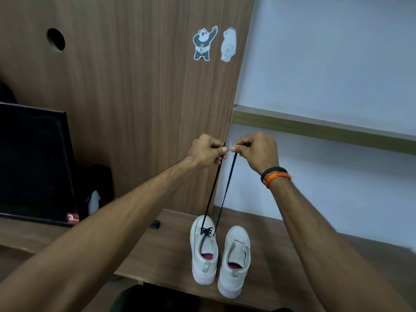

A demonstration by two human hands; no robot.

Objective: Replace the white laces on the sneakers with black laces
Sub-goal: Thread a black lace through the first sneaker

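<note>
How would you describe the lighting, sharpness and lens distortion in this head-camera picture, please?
Head view: soft, even indoor light without glare; the monitor at left is nearly black and shows no detail. Wide-angle stretch makes both forearms balloon toward the lower corners. The left hand and right hand pinching the black lace look slightly soft; the sneakers on the desk stay readable.

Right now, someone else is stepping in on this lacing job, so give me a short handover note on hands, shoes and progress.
Left hand: raised above the desk, fingers pinching one end of the black lace.
Right hand: level with it, pinching the other end; both strands pulled up taut.
Left sneaker: on the wooden desk, black lace crossed through the eyelets nearest the toe only.
Right sneaker: beside it, no lace at all.
Done: white laces are out of both shoes.
Left: lace up the remaining eyelets of the left sneaker, then lace the right one. No second black lace in view.
</note>
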